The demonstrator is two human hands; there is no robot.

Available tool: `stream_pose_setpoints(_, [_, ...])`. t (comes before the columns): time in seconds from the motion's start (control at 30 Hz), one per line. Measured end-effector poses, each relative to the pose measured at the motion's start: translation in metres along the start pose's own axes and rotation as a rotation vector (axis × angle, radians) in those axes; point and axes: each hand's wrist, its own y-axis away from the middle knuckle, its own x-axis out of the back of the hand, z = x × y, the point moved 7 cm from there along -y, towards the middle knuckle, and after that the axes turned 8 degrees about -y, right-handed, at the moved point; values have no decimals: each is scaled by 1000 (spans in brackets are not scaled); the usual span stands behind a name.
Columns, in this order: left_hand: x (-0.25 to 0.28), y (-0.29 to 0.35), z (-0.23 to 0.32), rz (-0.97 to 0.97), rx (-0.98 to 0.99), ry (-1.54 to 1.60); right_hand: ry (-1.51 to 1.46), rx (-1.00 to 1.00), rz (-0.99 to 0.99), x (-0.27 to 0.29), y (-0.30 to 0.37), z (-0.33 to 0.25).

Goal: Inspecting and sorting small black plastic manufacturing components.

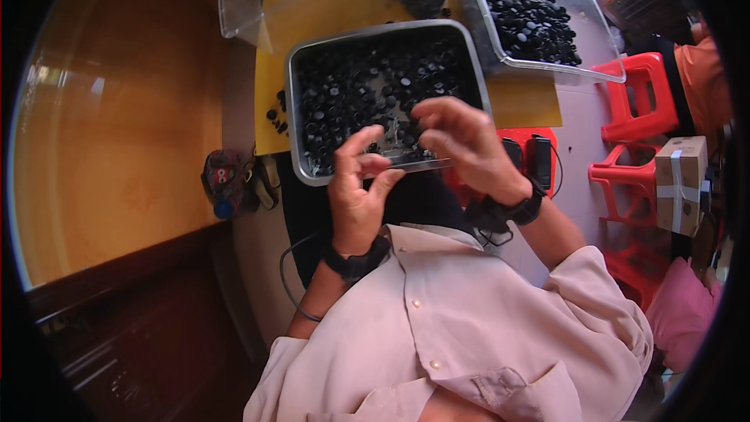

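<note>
Where hands (367, 180) meet: tray (301, 121) of black caps (344, 90)

Small piecework workshop: metal tray (295, 121) of black caps at centre, clear bins (547, 66) of more at top, red plastic stools (642, 98) at right.

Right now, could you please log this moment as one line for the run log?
left hand: pinching small metal part | right hand: fingers on same part | below: metal tray of black caps | behind: clear bin of caps

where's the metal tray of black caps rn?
Head view, centre: the metal tray sits just beyond both hands, on the yellow mat, left of the clear bin of black caps.
</note>
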Motion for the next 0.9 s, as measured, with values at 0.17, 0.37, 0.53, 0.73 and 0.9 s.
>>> stream_pose_setpoints(0.17, [19, -4, -14, 44, 140, 41, 627, 621, 325, 75, -2, -81])
stream_pose_setpoints(0.37, [21, 5, -26, 86, 118, 98, 1165, 382, 681, 135, -15, -100])
stream_pose_setpoints(0.53, [22, 7, -32, 65, 175, 104, 1114, 870, 244, 63, 0, -95])
stream_pose_setpoints(0.73, [17, 10, -33, 33, 208, 124, 1356, 322, -266, -18, -31, 13])
stream_pose_setpoints(0.9, [19, 13, -34, -11, 236, 95, 1355, 145, -289, -27, -50, 34])
